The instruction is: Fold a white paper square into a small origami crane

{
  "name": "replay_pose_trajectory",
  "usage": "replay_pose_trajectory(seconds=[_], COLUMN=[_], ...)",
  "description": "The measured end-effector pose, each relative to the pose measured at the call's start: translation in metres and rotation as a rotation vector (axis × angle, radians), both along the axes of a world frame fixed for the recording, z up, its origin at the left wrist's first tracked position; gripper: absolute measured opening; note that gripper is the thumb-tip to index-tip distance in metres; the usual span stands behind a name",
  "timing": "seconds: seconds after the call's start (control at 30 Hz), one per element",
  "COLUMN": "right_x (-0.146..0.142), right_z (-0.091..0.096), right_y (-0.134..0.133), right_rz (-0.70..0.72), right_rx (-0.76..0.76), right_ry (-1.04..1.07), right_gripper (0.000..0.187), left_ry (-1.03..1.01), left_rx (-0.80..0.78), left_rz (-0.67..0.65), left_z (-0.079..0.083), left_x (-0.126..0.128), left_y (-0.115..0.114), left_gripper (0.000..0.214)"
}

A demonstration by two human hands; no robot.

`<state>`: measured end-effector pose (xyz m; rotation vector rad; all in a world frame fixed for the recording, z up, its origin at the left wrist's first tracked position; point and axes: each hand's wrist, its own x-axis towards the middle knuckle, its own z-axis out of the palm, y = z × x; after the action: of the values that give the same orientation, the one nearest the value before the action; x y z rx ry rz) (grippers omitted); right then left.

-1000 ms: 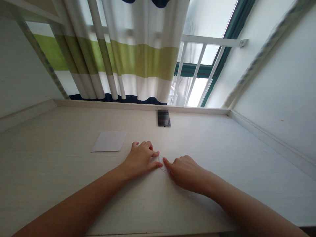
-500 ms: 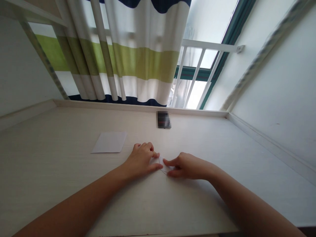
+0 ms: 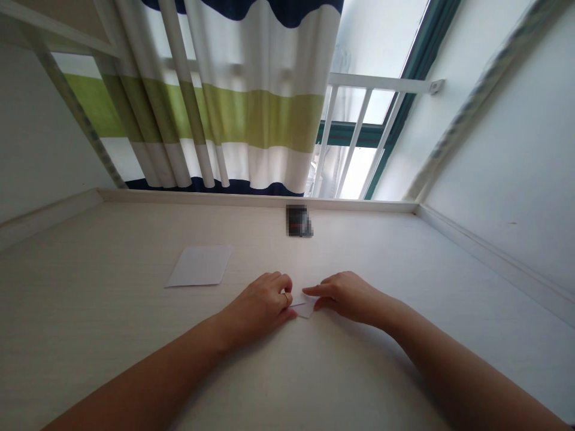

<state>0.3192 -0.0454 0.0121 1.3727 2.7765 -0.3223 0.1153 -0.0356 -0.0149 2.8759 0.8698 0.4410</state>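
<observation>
A small folded piece of white paper (image 3: 305, 309) lies on the pale table between my two hands. My left hand (image 3: 268, 302), with a ring on one finger, pinches the paper's left side between thumb and curled fingers. At its right edge, my right hand (image 3: 344, 296) has its index finger stretched forward and its thumb at the paper. Part of the paper is covered by my fingers. Farther back on the left lies a flat white sheet of paper (image 3: 200, 266), touched by neither hand.
A dark, pixelated object (image 3: 297, 221) sits near the table's back edge. The tabletop (image 3: 135, 335) has a raised rim (image 3: 215, 196) along the back and sides. Behind it hang a striped curtain (image 3: 260, 120) and a white railing (image 3: 377, 82) before a window.
The folded paper has turned between my hands, and its visible corner now points toward me. My left fingers have curled in more, and my right hand has shifted slightly right.
</observation>
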Motion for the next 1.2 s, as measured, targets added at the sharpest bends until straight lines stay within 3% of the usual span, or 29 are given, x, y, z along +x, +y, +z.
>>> replay_pose_trajectory(seconds=[0.2, 0.33, 0.67, 0.9, 1.2], right_x=[-0.002, -0.008, -0.011, -0.013, -0.016], right_z=[-0.004, -0.002, -0.004, -0.007, 0.001], right_y=[0.001, -0.004, -0.017, -0.014, -0.019], right_rz=[-0.043, -0.097, -0.316, -0.364, -0.362], right_rx=[0.097, 0.125, -0.139, -0.211, -0.167], right_ry=[0.007, -0.001, 0.21, 0.267, 0.124], right_gripper=[0.023, 0.019, 0.018, 0.016, 0.013], left_ry=[-0.109, -0.128, -0.101, -0.065, -0.09], left_rx=[-0.192, -0.234, -0.364, -0.325, -0.288], left_rz=[-0.038, -0.097, -0.224, -0.276, -0.323], left_z=[-0.004, -0.006, 0.0, 0.009, 0.008], left_x=[0.004, 0.004, 0.0, 0.001, 0.002], left_y=[-0.004, -0.004, -0.009, -0.014, -0.014], left_gripper=[0.013, 0.015, 0.02, 0.027, 0.024])
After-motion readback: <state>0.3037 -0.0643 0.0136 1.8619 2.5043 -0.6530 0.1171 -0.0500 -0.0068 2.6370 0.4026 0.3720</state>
